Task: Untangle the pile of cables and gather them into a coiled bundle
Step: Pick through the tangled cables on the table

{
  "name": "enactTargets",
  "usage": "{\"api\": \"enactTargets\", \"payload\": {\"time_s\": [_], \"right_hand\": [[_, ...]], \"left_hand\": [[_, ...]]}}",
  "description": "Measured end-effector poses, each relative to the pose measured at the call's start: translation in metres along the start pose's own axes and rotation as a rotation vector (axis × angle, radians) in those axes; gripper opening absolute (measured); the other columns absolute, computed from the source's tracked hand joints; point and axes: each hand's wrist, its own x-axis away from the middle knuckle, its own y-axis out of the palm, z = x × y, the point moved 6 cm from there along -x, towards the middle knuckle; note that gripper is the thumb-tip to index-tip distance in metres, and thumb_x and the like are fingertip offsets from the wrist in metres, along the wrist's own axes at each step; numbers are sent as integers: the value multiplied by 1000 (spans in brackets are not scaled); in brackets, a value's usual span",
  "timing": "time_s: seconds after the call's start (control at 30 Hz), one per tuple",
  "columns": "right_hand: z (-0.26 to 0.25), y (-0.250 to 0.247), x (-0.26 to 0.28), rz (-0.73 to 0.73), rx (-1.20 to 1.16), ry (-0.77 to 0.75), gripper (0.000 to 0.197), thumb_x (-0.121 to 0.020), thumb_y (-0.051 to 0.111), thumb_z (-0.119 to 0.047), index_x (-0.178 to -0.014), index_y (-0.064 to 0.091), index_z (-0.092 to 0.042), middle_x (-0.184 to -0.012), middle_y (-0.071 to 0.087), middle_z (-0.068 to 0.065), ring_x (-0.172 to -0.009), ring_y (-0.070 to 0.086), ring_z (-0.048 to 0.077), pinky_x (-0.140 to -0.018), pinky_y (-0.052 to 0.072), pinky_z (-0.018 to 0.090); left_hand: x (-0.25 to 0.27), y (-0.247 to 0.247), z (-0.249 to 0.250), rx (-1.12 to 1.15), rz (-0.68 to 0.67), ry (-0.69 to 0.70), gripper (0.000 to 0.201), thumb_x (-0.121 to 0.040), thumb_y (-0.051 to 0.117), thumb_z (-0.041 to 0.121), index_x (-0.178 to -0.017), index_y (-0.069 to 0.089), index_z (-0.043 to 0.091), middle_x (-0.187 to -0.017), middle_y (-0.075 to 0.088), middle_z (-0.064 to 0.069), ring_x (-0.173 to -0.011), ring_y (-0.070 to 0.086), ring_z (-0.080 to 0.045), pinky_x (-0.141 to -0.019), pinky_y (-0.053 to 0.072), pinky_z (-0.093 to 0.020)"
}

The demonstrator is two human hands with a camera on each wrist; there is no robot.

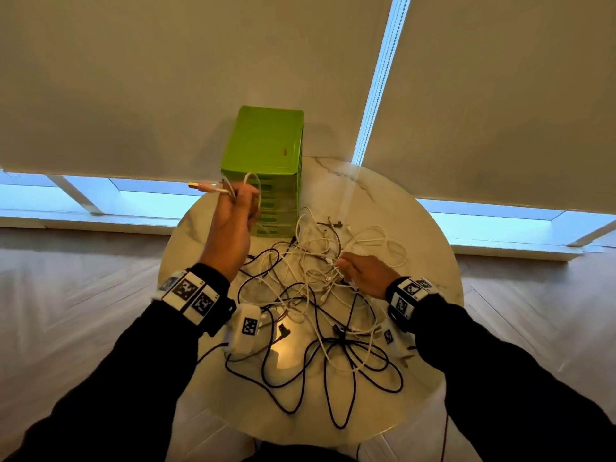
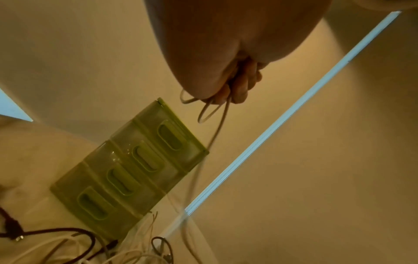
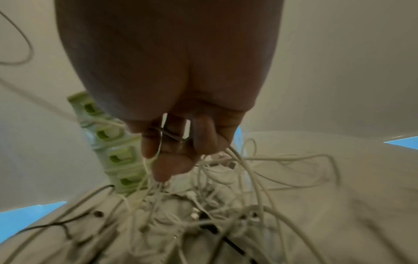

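A tangle of white and black cables (image 1: pixel 313 295) lies spread over the round marble table (image 1: pixel 426 261). My left hand (image 1: pixel 233 215) is raised above the table's left side, fingers curled round loops of a white cable (image 2: pixel 217 114) whose orange-tipped plug (image 1: pixel 200 187) sticks out to the left. That cable trails down toward the pile. My right hand (image 1: pixel 363 273) is low on the pile's right side, fingers (image 3: pixel 172 153) curled into thin white cables (image 3: pixel 203 178), a strand looped over one finger.
A green stack of small drawers (image 1: pixel 266 168) stands at the table's far edge, just behind my left hand. Window blinds hang beyond it with a bead chain (image 1: pixel 383 78). A black cable (image 1: pixel 333 405) loops near the table's front edge.
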Motion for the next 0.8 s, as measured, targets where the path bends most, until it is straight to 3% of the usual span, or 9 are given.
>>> {"api": "enactTargets", "payload": {"time_s": [0.1, 0.2, 0.27, 0.33, 0.43, 0.5, 0.63, 0.7, 0.8], "right_hand": [[-43, -8, -4, 66, -119, -146, 28, -108, 36, -38, -91, 56, -29, -82, 68, -7, -77, 64, 12, -79, 51, 33], [-75, -18, -5, 87, -246, -249, 25, -107, 40, -35, -95, 60, -25, -89, 69, -7, -79, 61, 2, -77, 47, 21], [-87, -24, -2, 71, -303, -300, 25, -106, 45, -33, -98, 63, -19, -91, 68, -6, -80, 60, -1, -75, 45, 16], [-92, -27, 5, 38, -313, -318, 27, -106, 47, -30, -98, 66, -13, -89, 68, -2, -76, 60, -3, -74, 42, 11], [-81, -31, 18, -17, -206, -278, 27, -106, 47, -33, -103, 69, -16, -93, 68, -2, -82, 61, 1, -76, 44, 13], [-58, -36, 27, 2, -55, -200, 30, -106, 45, -36, -109, 68, -18, -101, 67, -3, -91, 60, 10, -82, 46, 20], [26, -50, 64, 123, 78, 156, 18, -107, 36, -36, -114, 51, -30, -105, 70, 7, -90, 67, 27, -87, 54, 45], [61, -54, 95, 163, 248, 325, 13, -103, 37, -29, -113, 43, -36, -112, 70, 8, -94, 66, 32, -88, 53, 46], [89, -59, 144, 248, 494, 501, 19, -104, 36, -23, -117, 49, -24, -117, 68, 5, -109, 56, 33, -91, 39, 43]], "left_hand": [[13, 17, -10, -202, -139, -46, 21, -108, 40, 36, -106, 57, 23, -81, 50, 11, -72, 49, 4, -77, 42, -21], [29, 32, -35, -365, -300, -101, 19, -105, 44, 41, -115, 57, 31, -103, 62, 17, -92, 54, 21, -84, 40, -11], [35, 35, -52, -375, -332, -105, 24, -104, 47, 44, -124, 57, 35, -115, 65, 18, -108, 56, 15, -96, 42, -15], [36, 36, -65, -354, -328, -116, 31, -102, 48, 49, -128, 59, 37, -121, 67, 13, -117, 59, 2, -106, 44, -30], [35, 42, -68, -266, -273, -161, 32, -103, 47, 49, -126, 62, 32, -103, 66, 16, -101, 61, 0, -98, 46, -33], [34, 52, -60, -154, -242, -165, 26, -107, 43, 35, -119, 64, 26, -82, 54, 13, -76, 53, 1, -82, 44, -29], [36, 92, -36, 48, -340, -148, 28, -109, 38, 18, -110, 66, 18, -77, 48, 5, -68, 46, -3, -67, 41, -18], [40, 119, -24, 143, -430, -167, 28, -108, 39, 17, -107, 67, 17, -80, 51, 4, -69, 49, -4, -65, 42, -17], [52, 159, -14, 222, -562, -228, 29, -107, 44, 20, -100, 71, 24, -87, 55, 7, -78, 49, -4, -71, 38, -20]]}}
